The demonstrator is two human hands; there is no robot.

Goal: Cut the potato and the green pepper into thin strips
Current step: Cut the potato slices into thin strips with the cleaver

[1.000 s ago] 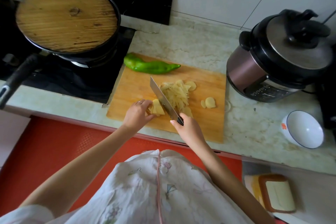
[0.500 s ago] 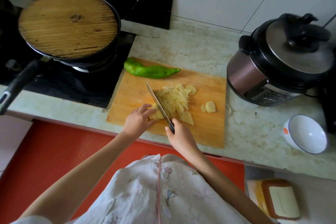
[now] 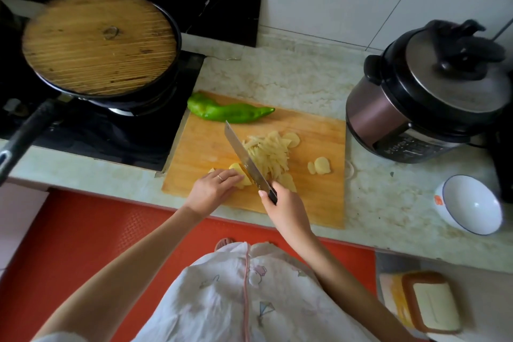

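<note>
Right grip clenched on the knife; left grip curled over potato slices on the board by the counter's front edge; pepper whole behind. Slipping slices could bring fingers under the knife.

Matt wooden cutting board, shiny metal knife, glossy green pepper.

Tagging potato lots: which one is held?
The slice stack under the left hand, left of the knife; strip pile and loose slices lie right of it.
</note>
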